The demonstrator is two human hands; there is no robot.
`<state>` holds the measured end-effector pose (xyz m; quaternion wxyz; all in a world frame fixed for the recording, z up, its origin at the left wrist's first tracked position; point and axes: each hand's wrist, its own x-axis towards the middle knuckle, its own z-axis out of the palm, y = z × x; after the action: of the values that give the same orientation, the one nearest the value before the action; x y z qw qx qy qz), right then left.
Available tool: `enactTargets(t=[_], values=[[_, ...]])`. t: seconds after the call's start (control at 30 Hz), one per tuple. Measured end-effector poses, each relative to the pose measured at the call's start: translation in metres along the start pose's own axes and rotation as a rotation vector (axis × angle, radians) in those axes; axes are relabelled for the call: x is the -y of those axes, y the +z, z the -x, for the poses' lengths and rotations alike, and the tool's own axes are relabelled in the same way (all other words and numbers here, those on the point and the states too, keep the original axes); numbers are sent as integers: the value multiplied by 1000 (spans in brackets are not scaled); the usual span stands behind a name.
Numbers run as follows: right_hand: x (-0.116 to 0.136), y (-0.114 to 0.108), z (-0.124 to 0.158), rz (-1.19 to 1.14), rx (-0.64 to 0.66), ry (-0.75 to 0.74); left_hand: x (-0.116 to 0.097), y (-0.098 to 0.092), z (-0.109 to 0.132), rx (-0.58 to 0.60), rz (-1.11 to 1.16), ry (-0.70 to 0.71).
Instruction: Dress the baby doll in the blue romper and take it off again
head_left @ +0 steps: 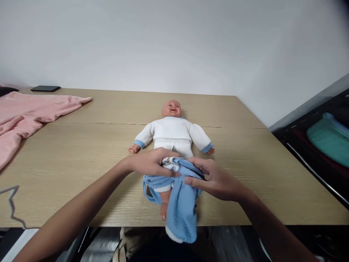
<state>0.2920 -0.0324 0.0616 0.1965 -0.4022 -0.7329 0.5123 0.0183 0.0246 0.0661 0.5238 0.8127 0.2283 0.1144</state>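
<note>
A baby doll in a white top with blue cuffs lies face up on the wooden table, head toward the wall. Light blue trousers are bunched around its legs and hang over the table's near edge. My left hand grips the waistband at the doll's left hip side, fingers curled. My right hand pinches the blue fabric from the other side, thumb on top. One bare foot sticks out below the cloth.
A pink garment is spread at the table's far left, with a black phone behind it near the wall. A dark shelf with a teal folded cloth stands at the right. A grey cable lies at the left front.
</note>
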Motion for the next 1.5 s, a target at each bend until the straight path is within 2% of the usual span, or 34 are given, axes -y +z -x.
enactTargets(t=[0.1,0.2,0.3,0.4,0.47,0.53,0.63,0.73,0.87,0.93,0.97,1.07,1.2,1.27,1.37,1.5], values=[[-1,-13,10,91,82,-25,12,4,-13,-34,101,46],[-13,-17,18,-39,139,-84,14,9,-15,-45,111,-15],[-26,-14,21,-215,129,-32,11,9,-14,95,156,-61],[-30,-11,21,-240,176,44,12,6,-14,286,195,-94],[-28,-10,20,-215,288,54,14,3,-16,332,183,-97],[-24,-9,19,-186,341,-3,16,1,-20,329,175,-50],[-24,-4,21,-208,263,-86,21,-2,-26,348,224,26],[-34,2,23,-350,186,13,30,-1,-28,344,321,-15],[-45,7,23,-420,86,139,39,2,-23,115,417,-195],[-46,9,23,-429,88,169,37,3,-21,69,456,-221],[-46,9,23,-439,101,178,36,3,-21,90,465,-204],[-44,10,26,-454,141,205,30,4,-22,254,462,-116],[-40,14,32,-408,98,287,26,7,-25,430,466,-92],[-40,17,34,-398,28,278,26,10,-26,396,438,-81],[-41,21,38,-395,-114,213,27,15,-28,257,372,-19],[-40,33,44,-435,-184,245,20,28,-27,60,216,-47]])
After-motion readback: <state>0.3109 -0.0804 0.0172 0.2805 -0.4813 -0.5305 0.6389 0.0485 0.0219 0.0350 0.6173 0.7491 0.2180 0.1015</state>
